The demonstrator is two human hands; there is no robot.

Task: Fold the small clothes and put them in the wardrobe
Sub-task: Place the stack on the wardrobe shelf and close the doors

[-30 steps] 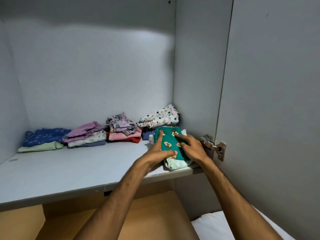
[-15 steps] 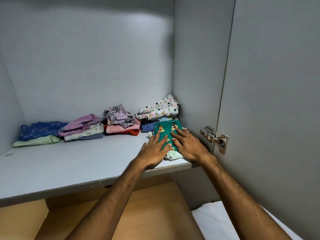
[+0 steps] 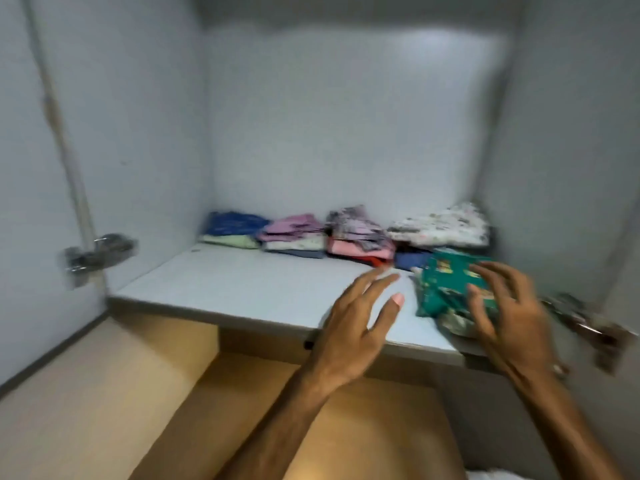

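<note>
A folded green garment (image 3: 441, 284) with small printed figures lies at the right front of the grey wardrobe shelf (image 3: 242, 289), on top of a pale folded piece. My right hand (image 3: 502, 313) hovers over its right side with fingers spread, and whether it touches the cloth is blurred. My left hand (image 3: 360, 320) is lifted off to the left of the garment, fingers straight and apart, holding nothing. Behind, a row of folded stacks runs along the back: blue (image 3: 232, 225), pink (image 3: 294, 230), patterned purple over pink (image 3: 356, 233), and white spotted (image 3: 443, 225).
Open wardrobe doors stand at both sides, with metal hinges at the left (image 3: 97, 254) and right (image 3: 585, 323). Grey walls close the shelf at the back and sides. A light wooden panel (image 3: 156, 393) lies below the shelf. The frame is blurred by motion.
Both hands have lifted off the green garment and drawn back, the left moving away to the left. The view has swung left, bringing the left door and its hinge into sight.
</note>
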